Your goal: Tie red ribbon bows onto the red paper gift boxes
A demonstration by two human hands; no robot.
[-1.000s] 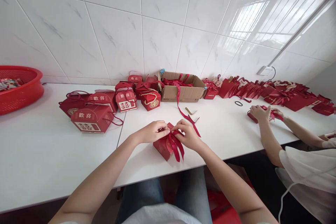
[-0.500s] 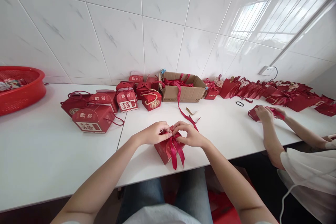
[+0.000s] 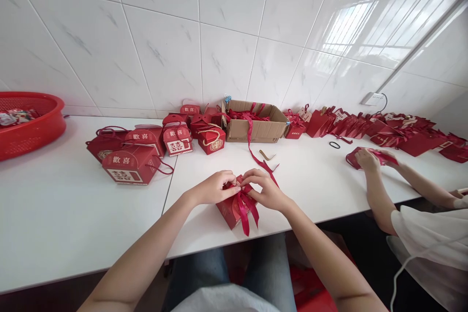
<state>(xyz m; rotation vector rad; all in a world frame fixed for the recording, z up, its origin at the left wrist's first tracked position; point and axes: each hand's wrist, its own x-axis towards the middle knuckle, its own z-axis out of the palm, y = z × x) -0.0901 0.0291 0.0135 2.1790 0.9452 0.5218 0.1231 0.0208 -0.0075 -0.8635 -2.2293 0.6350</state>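
A small red gift box point(image 3: 228, 212) stands on the white table close to its front edge, right before me. Crimson ribbon point(image 3: 243, 214) is gathered at the top of the box, and two tails hang down its near side. My left hand point(image 3: 218, 186) pinches at the ribbon from the left, thumb and fingers together. From the right, my right hand point(image 3: 266, 189) pinches the ribbon at the same spot. The fingers partly cover the knot or bow, so its exact form is hidden.
A cardboard box point(image 3: 252, 129) of ribbons stands by the wall, one ribbon trailing out near a small curved blade point(image 3: 266, 156). Red gift boxes point(image 3: 127, 165) sit left; red bags point(image 3: 354, 124) line the right. A red basket point(image 3: 44, 131) is far left. A co-worker's hands point(image 3: 373, 160) handle another box.
My hands and the box have shifted very slightly, and the ribbon tails hang a little further right. Both hands keep their pinch at the top of the box.
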